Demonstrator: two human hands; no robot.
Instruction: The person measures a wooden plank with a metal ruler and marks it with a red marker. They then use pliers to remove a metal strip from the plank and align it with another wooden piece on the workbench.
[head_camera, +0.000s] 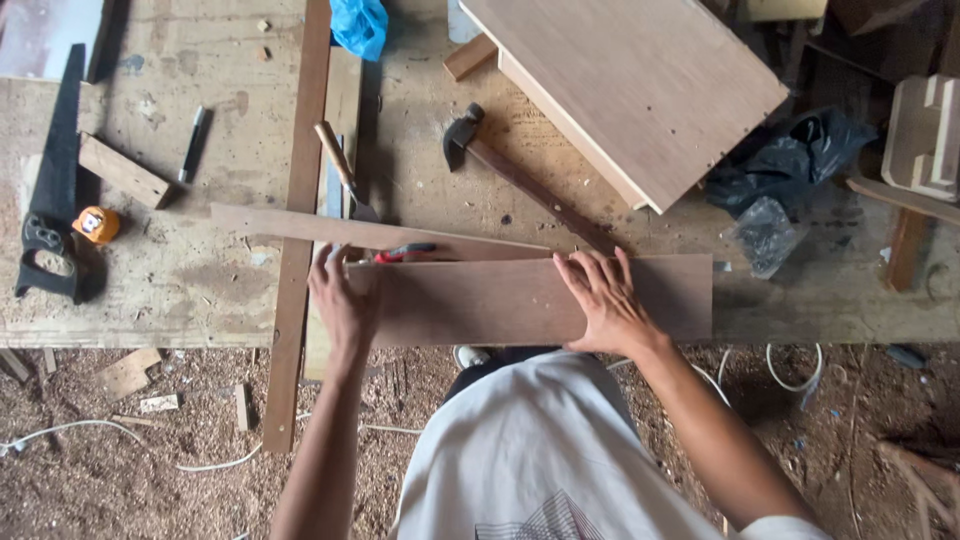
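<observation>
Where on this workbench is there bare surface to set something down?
Bare bench lies between the handsaw and the long upright strip. Another patch lies right of the flat board, below the black bag. It is crowded around the hammer and both hands.
</observation>
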